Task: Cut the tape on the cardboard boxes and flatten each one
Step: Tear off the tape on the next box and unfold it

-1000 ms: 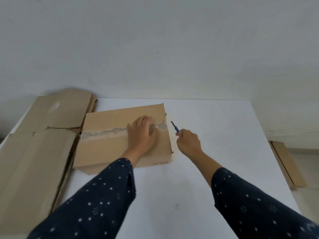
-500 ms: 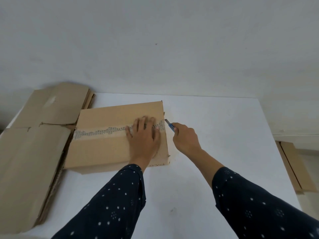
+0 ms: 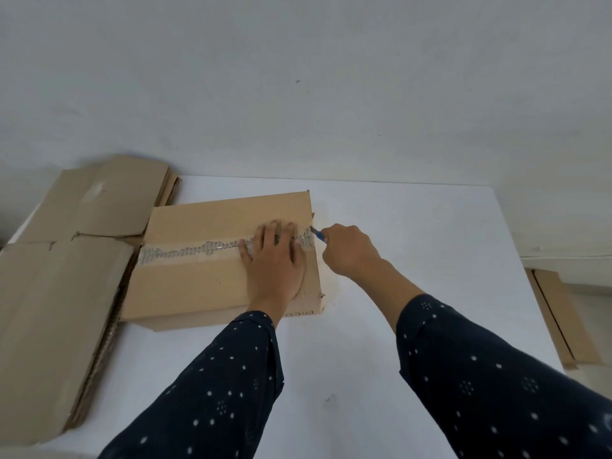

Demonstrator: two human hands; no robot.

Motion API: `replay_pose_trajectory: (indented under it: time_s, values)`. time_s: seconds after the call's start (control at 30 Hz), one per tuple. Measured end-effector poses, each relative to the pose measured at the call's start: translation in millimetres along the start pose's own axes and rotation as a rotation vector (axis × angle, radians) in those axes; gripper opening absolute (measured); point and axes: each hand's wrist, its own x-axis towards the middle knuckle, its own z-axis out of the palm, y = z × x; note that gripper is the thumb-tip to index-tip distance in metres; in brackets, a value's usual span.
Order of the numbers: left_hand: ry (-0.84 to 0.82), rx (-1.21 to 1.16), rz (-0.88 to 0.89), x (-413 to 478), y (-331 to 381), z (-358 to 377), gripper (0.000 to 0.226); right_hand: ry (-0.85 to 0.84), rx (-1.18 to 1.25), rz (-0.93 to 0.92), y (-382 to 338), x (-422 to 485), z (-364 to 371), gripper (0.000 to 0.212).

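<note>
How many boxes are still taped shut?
1: the taped box on the white table, under the left hand. Others may lie outside the view.

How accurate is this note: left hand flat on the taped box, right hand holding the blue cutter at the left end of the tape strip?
One slip: the head view shows the right hand holding the blue cutter at the right end of the tape strip, not the left. The left hand does lie flat on the taped box.

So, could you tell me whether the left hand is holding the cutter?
No, the right hand grips the blue cutter, while the left hand lies flat on the box.
</note>
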Motion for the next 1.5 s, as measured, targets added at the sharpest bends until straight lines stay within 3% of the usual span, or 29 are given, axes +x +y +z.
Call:
replay_pose_trajectory:
  time_s: [0.43, 0.6, 0.73, 0.83, 0.93, 1.03, 1.13, 1.2, 1.33, 1.5]
  values:
    - [0.002, 0.003, 0.013, -2, 1, -2, 0.044, -0.153, -0.132, -0.038, 14, -21, -13, 0.033]
    - [-0.010, -0.038, 0.028, -1, -2, -2, 0.043, 0.087, 0.000, 0.122, 63, -25, -1, 0.043]
    - [0.000, -0.079, 0.082, 6, -10, -10, 0.040, -0.016, -0.046, 0.171, 94, -35, 30, 0.056]
    - [-0.012, -0.069, 0.167, 18, -32, -24, 0.039, 0.009, -0.070, 0.170, 86, -38, 36, 0.054]
    - [-0.054, -0.011, 0.168, 40, -67, -40, 0.043, 0.167, 0.166, 0.073, 39, -49, 35, 0.047]
    - [-0.155, 0.062, 0.116, 62, -100, -55, 0.056, 0.087, 0.194, 0.005, -12, -63, 46, 0.072]
    - [-0.277, 0.134, 0.084, 82, -131, -69, 0.072, 0.056, 0.128, 0.068, -32, -67, 64, 0.103]
    - [-0.335, 0.163, 0.090, 91, -144, -76, 0.081, 0.062, 0.083, 0.075, -32, -66, 70, 0.108]
    - [-0.316, 0.178, 0.132, 100, -156, -89, 0.091, 0.118, 0.026, 0.122, -34, -57, 65, 0.098]
    - [-0.408, 0.278, 0.061, 83, -162, -107, 0.110, 0.283, 0.006, 0.278, -52, -45, 56, 0.054]
